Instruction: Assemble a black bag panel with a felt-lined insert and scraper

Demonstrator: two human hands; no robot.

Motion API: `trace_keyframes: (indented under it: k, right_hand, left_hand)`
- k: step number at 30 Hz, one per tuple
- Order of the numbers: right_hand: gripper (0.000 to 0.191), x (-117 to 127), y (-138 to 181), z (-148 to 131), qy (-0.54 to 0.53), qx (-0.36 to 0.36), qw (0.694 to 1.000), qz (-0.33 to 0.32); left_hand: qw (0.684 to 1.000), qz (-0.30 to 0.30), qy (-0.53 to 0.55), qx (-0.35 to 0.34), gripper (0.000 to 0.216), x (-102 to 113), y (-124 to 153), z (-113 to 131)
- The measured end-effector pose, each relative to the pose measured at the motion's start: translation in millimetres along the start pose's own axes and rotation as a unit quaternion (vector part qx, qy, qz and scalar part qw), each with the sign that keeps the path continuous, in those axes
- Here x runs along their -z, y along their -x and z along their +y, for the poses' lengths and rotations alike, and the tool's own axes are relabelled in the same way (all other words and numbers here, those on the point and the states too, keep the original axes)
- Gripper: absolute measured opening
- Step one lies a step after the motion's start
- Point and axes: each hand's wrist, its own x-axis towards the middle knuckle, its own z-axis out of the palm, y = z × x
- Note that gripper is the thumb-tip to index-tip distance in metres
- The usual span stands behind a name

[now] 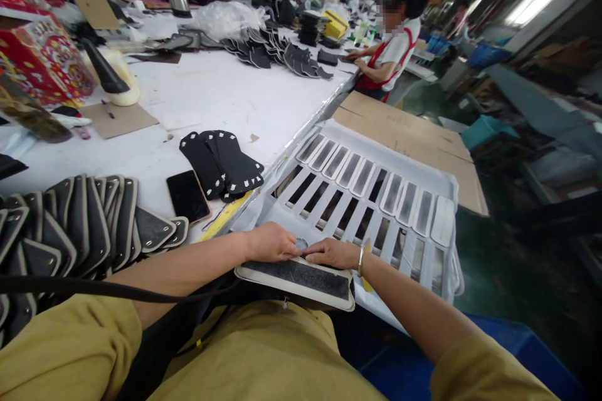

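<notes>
A long dark panel with a cream rim point(301, 277) lies close against my body, at the near edge of the work surface. My left hand point(270, 242) is closed at its far edge, fingers pressed together. From the other side my right hand point(333, 254), wearing a bracelet at the wrist, bends its closed fingers toward the left fingertips. Something small and greyish shows between the fingertips, too covered to name. Just beyond is a pale slotted sheet point(301, 213), with a row of similar rimmed strips point(348, 168) along its far side.
Left of me, many dark rimmed pieces point(89, 219) overlap beside a phone point(188, 196). Black cut pieces point(221, 163) lie farther on. Cardboard point(404, 131) extends behind the slotted sheet. Another person point(392, 44) stands at the table's far right. A black cable point(117, 288) crosses my left arm.
</notes>
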Motion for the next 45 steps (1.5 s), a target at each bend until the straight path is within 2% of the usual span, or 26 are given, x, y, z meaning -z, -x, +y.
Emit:
trace_keyframes:
  k: [3,9,15,21,27,30,32,35,37,45]
  right_hand:
    - [0.052,-1.4,-5.0,-2.2,0.003,0.018,1.0,0.002]
    - [0.048,-2.4,-9.7,-1.8,0.008,0.041,0.999,0.007]
    - [0.049,-1.6,-11.2,-5.6,0.018,0.029,0.999,0.027]
    - [0.047,2.0,-18.4,-11.6,0.028,0.031,0.999,0.024]
    - [0.045,5.5,-24.9,-20.1,0.041,0.025,0.999,0.008]
    - [0.044,6.8,-26.8,-21.7,0.048,0.019,0.999,0.001]
    - [0.045,7.7,-27.5,-20.8,0.047,0.017,0.999,-0.003]
    - [0.047,8.5,-28.4,-17.8,0.039,0.018,0.999,-0.01]
    - [0.049,8.7,-29.1,-16.0,0.033,0.016,0.999,-0.016]
    - [0.05,9.2,-30.6,-14.9,0.022,0.0,0.999,-0.024]
  left_hand:
    - [1.0,0.015,0.0,-0.006,0.016,-1.4,-0.5,-0.2]
    - [1.0,-0.015,-0.016,-0.008,0.02,-1.1,0.5,1.3]
    - [0.999,0.03,0.004,-0.027,0.02,-2.5,15.7,-8.2]
    - [1.0,-0.003,-0.027,-0.014,0.018,2.3,17.4,-5.6]
    - [1.0,0.004,-0.005,-0.001,0.019,5.1,14.1,-2.1]
    - [0.997,0.005,0.071,0.016,0.022,4.8,18.0,-10.1]
    - [0.983,0.0,0.18,0.042,0.024,3.6,24.5,-20.4]
    - [0.925,-0.029,0.365,0.103,0.038,0.0,37.1,-36.7]
    - [0.893,-0.037,0.431,0.127,0.045,-3.0,43.9,-43.0]
    - [0.888,0.021,0.431,0.155,0.029,-10.8,50.7,-35.1]
